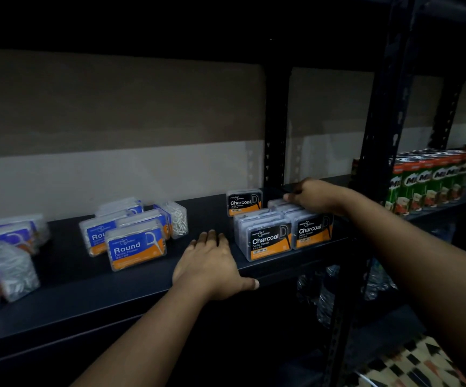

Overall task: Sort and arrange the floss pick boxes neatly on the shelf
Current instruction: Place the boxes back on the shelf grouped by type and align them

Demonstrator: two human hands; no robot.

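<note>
**Charcoal rows at my right hand, blue boxes scattered to the left**

My left hand [209,263] lies flat and open on the front edge of the dark shelf [86,291], palm down, fingers spread toward the back, thumb out along the lip. It holds nothing.

My right hand [311,196] reaches farther in and rests on the tops of the back boxes in the right-hand Charcoal row [307,222]. The fingers are curled over those tops, but I cannot tell whether they actually pinch a box or only press on it.

Two rows of Charcoal boxes stand upright side by side, touching, labels facing me; the left-hand Charcoal row [265,238] sits just right of my left hand. A single Charcoal box [243,203] stands alone behind them, near the wall.

Well left of my left hand, the blue Round boxes [135,245] stand in a loose cluster, one turned sideways to show white picks. More blue boxes [8,252] lie jumbled at the far left edge.

On the neighbouring shelf to the right stand green Milo cans [427,182].
</note>
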